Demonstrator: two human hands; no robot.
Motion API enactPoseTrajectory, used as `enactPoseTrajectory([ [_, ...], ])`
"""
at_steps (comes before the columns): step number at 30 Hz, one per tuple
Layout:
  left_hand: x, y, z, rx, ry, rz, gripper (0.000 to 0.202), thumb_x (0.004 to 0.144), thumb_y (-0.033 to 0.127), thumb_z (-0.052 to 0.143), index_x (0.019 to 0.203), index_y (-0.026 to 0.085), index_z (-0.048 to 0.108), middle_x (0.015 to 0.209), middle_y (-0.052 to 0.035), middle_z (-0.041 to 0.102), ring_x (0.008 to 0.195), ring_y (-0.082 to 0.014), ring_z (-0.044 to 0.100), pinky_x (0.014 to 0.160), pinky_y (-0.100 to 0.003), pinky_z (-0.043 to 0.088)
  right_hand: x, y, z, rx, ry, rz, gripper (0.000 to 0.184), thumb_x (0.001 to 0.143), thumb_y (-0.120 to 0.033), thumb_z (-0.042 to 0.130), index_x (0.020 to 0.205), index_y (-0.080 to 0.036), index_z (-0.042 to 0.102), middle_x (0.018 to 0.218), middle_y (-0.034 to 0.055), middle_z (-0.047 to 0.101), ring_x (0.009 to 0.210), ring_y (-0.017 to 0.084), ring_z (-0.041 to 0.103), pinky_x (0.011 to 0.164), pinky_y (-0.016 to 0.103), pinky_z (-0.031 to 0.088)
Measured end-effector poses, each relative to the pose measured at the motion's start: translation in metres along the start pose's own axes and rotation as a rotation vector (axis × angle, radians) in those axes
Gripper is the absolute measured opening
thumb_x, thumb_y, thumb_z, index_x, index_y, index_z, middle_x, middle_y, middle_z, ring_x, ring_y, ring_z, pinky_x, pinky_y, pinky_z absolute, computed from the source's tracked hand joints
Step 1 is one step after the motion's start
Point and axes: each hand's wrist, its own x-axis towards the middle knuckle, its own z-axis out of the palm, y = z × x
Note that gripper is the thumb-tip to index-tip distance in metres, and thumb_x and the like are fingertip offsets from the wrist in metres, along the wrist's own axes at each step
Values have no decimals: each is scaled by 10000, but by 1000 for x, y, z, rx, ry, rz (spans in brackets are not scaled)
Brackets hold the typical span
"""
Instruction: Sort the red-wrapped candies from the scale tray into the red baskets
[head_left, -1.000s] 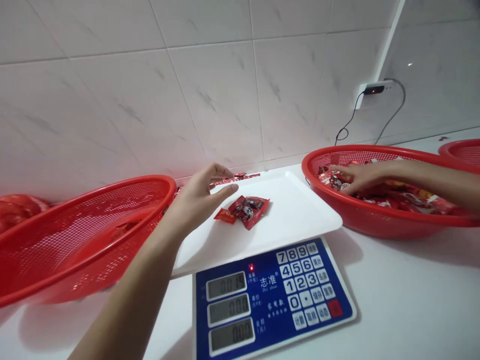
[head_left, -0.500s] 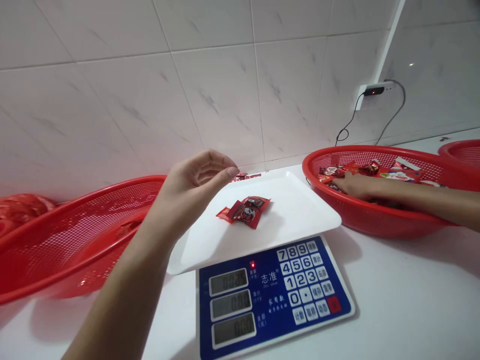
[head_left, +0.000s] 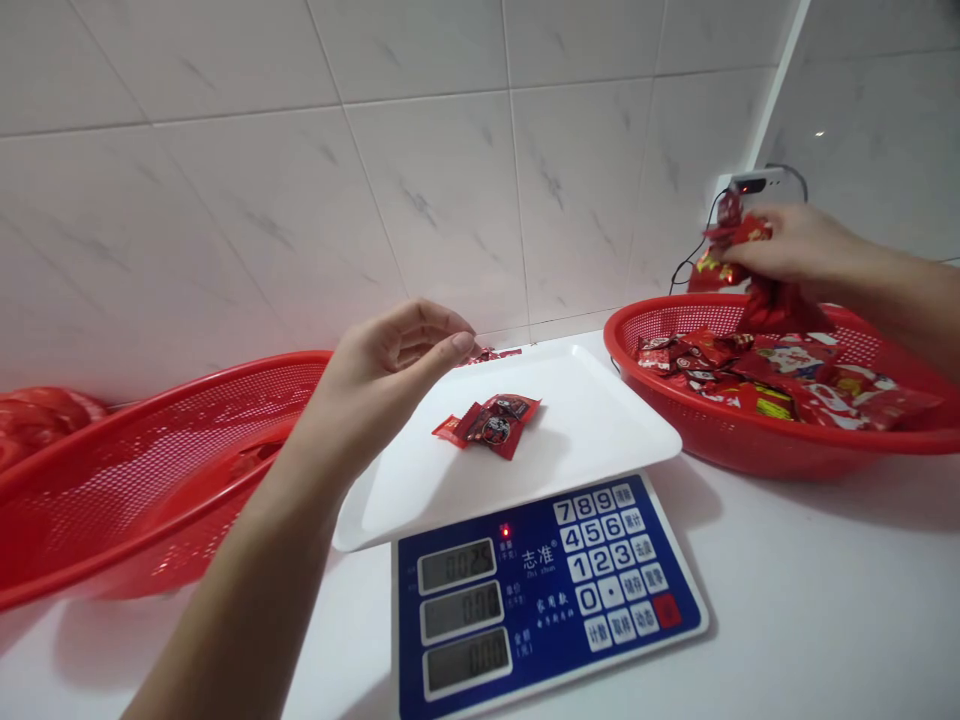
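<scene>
Red candy packets point(head_left: 765, 308) sit gripped in the closed fingers of the right hand point(head_left: 799, 250), held up over the red basket point(head_left: 622, 335), while the left hand's point(head_left: 386, 375) open fingers hover just above more packets point(head_left: 487, 425) on the white scale tray point(head_left: 592, 400).

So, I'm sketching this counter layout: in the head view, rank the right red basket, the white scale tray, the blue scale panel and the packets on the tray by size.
1. Red basket and white scale tray: they look alike, so unranked.
2. Blue scale panel.
3. Red packets on the tray, clearly smallest.
</scene>
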Motion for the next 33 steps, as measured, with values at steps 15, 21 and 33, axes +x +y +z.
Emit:
enactPoseTrajectory([
  [15,1,-4,13,-276,-45,-27,513,820,588,798,1130,180,765,1090,-110,795,1032,-268,743,913,-367,606,-116,-95,29,890,-1340,-248,92,823,-97,718,886,-162,702,888,34,733,758,126,688,717,210,562],
  [21,2,-9,7,-109,-18,-46,238,825,401,828,924,196,759,904,-49,800,839,-199,763,764,-289,614,-93,-68,46,747,-946,-286,295,728,-281,903,958,-183,746,855,44,739,744,158,689,630,229,566],
  [33,-1,-4,16,60,-97,-30,246,894,431,723,953,195,760,877,-56,786,793,-194,741,664,-258,582,-102,-67,50,866,-808,-315,305,695,-424,934,860,-217,781,789,57,745,806,235,713,690,320,589],
])
